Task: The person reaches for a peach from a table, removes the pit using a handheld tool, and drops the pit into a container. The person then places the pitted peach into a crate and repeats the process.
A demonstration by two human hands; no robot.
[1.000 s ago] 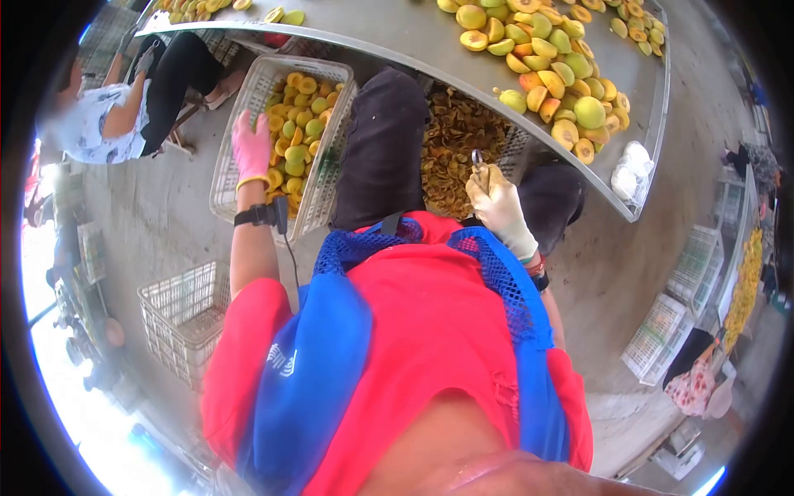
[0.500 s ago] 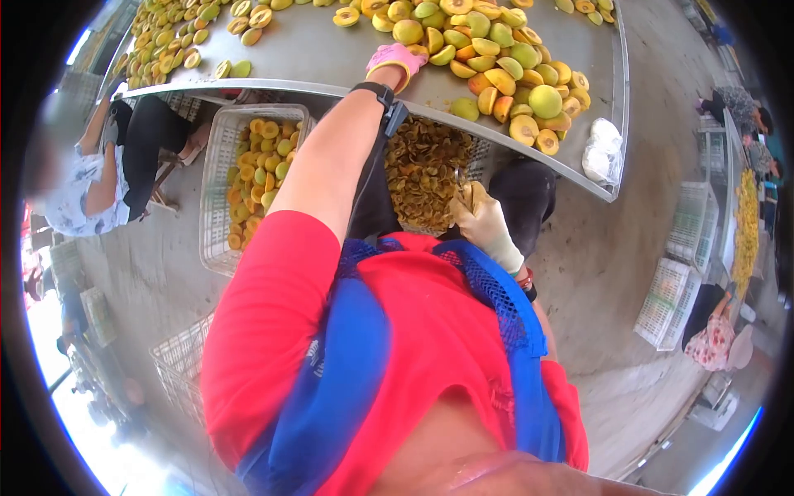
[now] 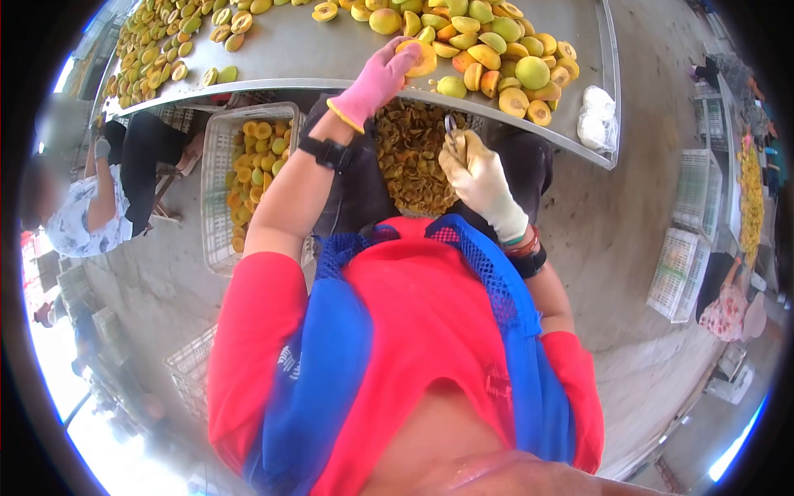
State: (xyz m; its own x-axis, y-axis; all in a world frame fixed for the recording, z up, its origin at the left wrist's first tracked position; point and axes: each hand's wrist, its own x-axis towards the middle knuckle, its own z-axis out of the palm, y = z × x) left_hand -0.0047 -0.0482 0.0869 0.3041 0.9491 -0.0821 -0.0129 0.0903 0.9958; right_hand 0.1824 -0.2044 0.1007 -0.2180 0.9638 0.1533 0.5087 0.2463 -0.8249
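Note:
My left hand (image 3: 370, 89), in a pink glove, grips a halved peach (image 3: 423, 59) at the table's near edge, its cut yellow face and hollow turned up. Just beyond lies a heap of halved peaches (image 3: 488, 40). My right hand (image 3: 486, 183) wears a whitish glove stained brown at the fingers. It is closed around a small metal tool with a looped end (image 3: 451, 128), pointing up. Below both hands, between my knees, a container holds brown peels or pit scraps (image 3: 413, 161). The tool is apart from the peach.
The metal table (image 3: 289, 50) carries more halves at the left. A white crate (image 3: 217, 194) of peach halves stands left of my legs. A clear bag with white contents (image 3: 595, 124) sits at the right corner. A seated person (image 3: 91, 198) works at left; stacked crates (image 3: 682, 264) stand right.
My left hand has drawn back from the pile towards me, now with a peach half in its fingers. My right hand has risen slightly with the tool, which shows more clearly.

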